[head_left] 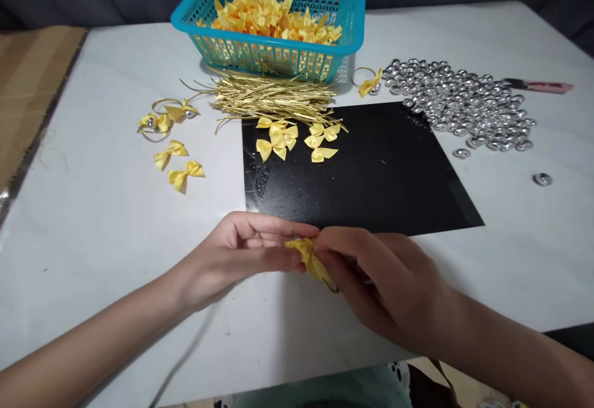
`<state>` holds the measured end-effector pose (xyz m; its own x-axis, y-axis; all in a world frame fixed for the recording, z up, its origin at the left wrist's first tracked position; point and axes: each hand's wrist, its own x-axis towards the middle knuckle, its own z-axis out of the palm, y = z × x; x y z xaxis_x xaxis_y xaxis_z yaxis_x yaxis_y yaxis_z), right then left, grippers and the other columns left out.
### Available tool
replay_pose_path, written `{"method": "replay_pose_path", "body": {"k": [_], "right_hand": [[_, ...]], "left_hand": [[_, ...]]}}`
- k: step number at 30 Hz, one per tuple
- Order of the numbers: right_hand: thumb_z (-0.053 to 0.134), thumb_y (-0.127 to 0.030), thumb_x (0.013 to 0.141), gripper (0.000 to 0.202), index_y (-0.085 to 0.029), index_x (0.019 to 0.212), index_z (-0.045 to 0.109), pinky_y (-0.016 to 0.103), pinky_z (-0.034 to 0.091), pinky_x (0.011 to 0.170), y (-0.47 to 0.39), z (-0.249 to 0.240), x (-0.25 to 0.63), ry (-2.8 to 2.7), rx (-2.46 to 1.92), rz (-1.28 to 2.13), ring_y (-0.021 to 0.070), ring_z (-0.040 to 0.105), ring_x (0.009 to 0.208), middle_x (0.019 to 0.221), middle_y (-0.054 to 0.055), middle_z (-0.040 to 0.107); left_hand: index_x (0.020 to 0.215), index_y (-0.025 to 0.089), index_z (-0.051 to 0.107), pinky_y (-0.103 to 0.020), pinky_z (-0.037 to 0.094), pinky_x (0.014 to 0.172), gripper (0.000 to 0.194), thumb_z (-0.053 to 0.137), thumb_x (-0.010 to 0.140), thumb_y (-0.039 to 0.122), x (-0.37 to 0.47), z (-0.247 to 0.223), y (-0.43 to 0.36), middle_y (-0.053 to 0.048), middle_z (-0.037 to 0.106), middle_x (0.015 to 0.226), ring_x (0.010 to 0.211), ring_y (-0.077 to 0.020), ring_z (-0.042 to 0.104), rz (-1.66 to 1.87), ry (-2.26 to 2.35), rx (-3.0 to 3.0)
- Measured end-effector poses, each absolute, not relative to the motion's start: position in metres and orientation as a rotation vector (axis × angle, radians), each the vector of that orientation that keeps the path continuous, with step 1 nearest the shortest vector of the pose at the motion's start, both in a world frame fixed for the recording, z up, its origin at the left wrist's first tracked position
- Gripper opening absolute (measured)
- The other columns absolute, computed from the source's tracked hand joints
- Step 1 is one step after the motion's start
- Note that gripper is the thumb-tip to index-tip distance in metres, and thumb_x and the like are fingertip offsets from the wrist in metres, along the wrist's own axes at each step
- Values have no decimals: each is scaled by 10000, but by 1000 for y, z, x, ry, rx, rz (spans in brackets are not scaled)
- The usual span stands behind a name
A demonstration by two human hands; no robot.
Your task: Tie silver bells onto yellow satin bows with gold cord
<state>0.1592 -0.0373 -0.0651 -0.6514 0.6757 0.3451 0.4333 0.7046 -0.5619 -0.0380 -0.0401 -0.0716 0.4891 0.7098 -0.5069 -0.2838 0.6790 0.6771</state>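
Note:
Both hands meet over the near part of the white table. My left hand [250, 250] pinches one side of a yellow ribbon bow [304, 251] between thumb and fingers. My right hand [385, 272] grips the other side, where a gold cord [330, 283] hangs in a loop below the bow. A bit of something shiny shows at the bow's top edge, mostly covered by fingers. Beyond the hands, several loose yellow bows [277, 138] lie on a black sheet [371, 173]. Behind them is a pile of gold cords [273, 99].
A teal basket [350, 24] full of yellow bows stands at the back. Silver bells or beads [464, 101] spread across the right, near a pink-handled tool [547, 86]. Finished-looking looped bows [158, 122] and two plain bows [185, 176] lie left. Cardboard [37, 86] borders the table's left edge.

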Motion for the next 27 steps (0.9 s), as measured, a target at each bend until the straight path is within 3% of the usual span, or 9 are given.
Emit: {"method": "replay_pose_path", "body": {"k": [7, 12, 15, 22, 27], "right_hand": [[412, -115, 920, 32, -141, 905, 424, 100, 291, 424, -33, -65, 164, -2196, -889, 1059, 5, 371, 457, 637, -55, 481], [418, -128, 934, 27, -149, 917, 412, 99, 290, 455, -31, -64, 165, -2091, -903, 1362, 9, 373, 509, 634, -67, 459], [392, -142, 947, 54, -152, 899, 412, 107, 285, 455, -31, -63, 163, -2096, -907, 1369, 14, 357, 513, 631, -67, 443], [420, -131, 941, 34, -148, 912, 418, 90, 263, 445, -33, -68, 163, -2164, -888, 1218, -10, 336, 483, 635, -78, 431], [409, -143, 954, 42, -175, 928, 400, 81, 273, 482, -36, -71, 163, -2086, -906, 1343, -9, 343, 514, 654, -85, 437]], "left_hand": [[894, 221, 765, -133, 507, 670, 166, 765, 729, 206, -38, -70, -44, 6, 746, 741, 716, -101, 690, 666, 941, 723], [837, 213, 754, -160, 490, 614, 114, 655, 832, 269, -37, -67, -47, -6, 750, 788, 679, -104, 648, 736, 1039, 997], [830, 194, 733, -169, 449, 535, 94, 677, 808, 267, -37, -68, -48, -11, 742, 753, 597, -100, 597, 720, 1076, 1139], [822, 193, 652, -149, 417, 527, 22, 639, 824, 211, -35, -73, -49, 40, 613, 635, 561, -69, 514, 740, 1047, 1281], [832, 206, 607, -139, 425, 555, 47, 612, 835, 159, -35, -73, -49, 50, 637, 684, 590, -60, 535, 772, 1016, 1399]]}}
